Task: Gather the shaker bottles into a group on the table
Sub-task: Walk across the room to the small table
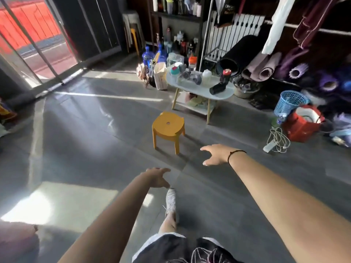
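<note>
The shaker bottles (pixel 206 77) stand and lie scattered on the small white desk (pixel 191 88) across the room, one black bottle (pixel 217 88) tipped on its side. A yellow stool (pixel 168 127) sits on the floor before the desk. Nearer, the left hand (pixel 158 178) and right hand (pixel 215 155) reach forward, fingers spread, holding nothing.

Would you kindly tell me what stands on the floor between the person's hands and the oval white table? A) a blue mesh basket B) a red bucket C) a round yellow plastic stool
C: the round yellow plastic stool stands on the grey floor just before the oval white table, beyond both empty hands.
</note>
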Available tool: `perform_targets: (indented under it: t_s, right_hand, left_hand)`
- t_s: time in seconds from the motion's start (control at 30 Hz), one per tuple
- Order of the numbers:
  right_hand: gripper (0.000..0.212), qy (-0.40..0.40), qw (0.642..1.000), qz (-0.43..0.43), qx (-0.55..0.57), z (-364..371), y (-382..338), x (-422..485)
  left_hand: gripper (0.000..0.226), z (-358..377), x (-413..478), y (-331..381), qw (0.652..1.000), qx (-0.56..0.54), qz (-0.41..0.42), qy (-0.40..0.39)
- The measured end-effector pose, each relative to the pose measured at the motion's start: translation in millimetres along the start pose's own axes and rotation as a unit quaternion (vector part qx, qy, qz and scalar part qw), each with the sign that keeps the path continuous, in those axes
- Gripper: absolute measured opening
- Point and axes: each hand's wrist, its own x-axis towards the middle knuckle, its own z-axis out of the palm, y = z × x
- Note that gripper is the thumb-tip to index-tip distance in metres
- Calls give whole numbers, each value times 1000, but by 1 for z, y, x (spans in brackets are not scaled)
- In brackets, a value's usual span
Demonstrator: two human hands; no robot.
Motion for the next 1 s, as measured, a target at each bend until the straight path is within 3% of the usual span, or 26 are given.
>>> perform_targets:
  t_s: [0.47, 0.8, 1.0]
  right_hand:
    - [71, 20, 995, 82, 56, -194, 96, 205]
    - [72, -22, 989, 103, 105, -254, 153, 330]
    - [69, -14, 994, 51, 99, -330, 211, 448]
  left_hand:
    - [77, -257, 261, 49, 997, 18, 74, -21]
    - [79, -325, 377, 80, 992, 34, 93, -76]
    - [76, -414, 478, 102, 997, -7, 67, -40]
